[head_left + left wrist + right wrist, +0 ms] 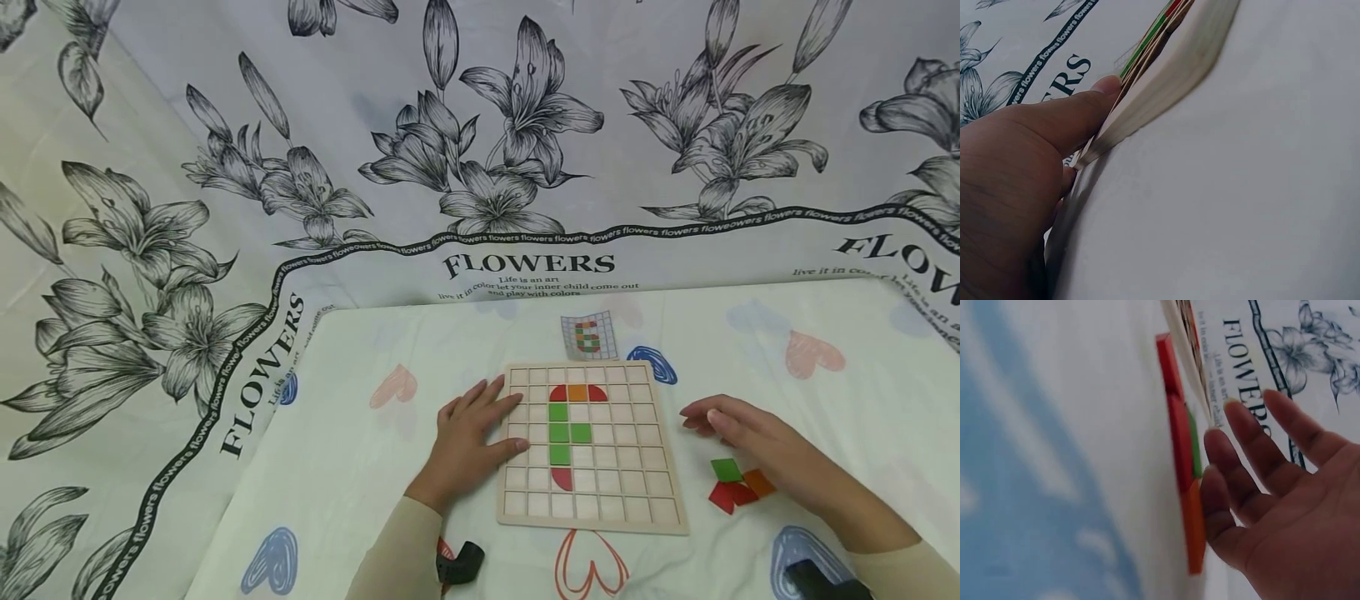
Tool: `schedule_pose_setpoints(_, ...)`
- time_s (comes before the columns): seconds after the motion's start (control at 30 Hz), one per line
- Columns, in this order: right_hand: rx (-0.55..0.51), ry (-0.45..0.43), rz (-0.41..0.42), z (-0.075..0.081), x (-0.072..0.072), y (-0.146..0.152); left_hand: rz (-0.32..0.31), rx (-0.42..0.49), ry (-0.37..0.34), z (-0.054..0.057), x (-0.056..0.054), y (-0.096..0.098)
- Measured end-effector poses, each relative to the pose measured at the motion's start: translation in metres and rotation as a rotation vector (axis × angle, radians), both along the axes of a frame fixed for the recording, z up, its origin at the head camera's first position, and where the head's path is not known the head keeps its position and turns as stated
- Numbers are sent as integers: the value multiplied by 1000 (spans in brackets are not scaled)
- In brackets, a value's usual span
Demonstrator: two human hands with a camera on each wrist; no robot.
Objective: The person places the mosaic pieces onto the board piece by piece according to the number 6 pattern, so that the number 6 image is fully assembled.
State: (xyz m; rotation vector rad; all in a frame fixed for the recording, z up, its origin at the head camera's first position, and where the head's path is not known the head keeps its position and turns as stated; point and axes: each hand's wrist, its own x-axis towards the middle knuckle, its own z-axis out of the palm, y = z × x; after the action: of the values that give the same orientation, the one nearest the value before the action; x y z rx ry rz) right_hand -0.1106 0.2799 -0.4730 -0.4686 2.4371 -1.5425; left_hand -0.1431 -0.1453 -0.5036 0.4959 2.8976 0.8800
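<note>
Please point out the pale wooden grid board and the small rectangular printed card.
Pale wooden grid board [637, 509]: head view, a bottom-row cell.
Small rectangular printed card [588, 337]: head view, its coloured pattern.

Flower-print cloth [405, 279]: lg. blk heading "FLOWERS" at ctr., rpt'd on a slant at L, cut to "FLOW" at R edge. Sm. txt under ctr. heading: "Life is an art / live it in color let your inner child come out and play with colors". Blk band [540, 238] on same: "flowers", rpt'd, wht. lettering.
</note>
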Motion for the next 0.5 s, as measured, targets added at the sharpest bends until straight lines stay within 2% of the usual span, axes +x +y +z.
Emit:
schedule_pose_setpoints(0.17,47,-5,37,-9,4,10,-2,-6,-5,-1,0,1)
schedule_pose_setpoints(0.33,107,94,102,-17,9,18,2,-19,-15,0,0,2)
schedule_pose_setpoints(0.5,138,154,224,-22,10,27,7,-24,-16,1,1,2)
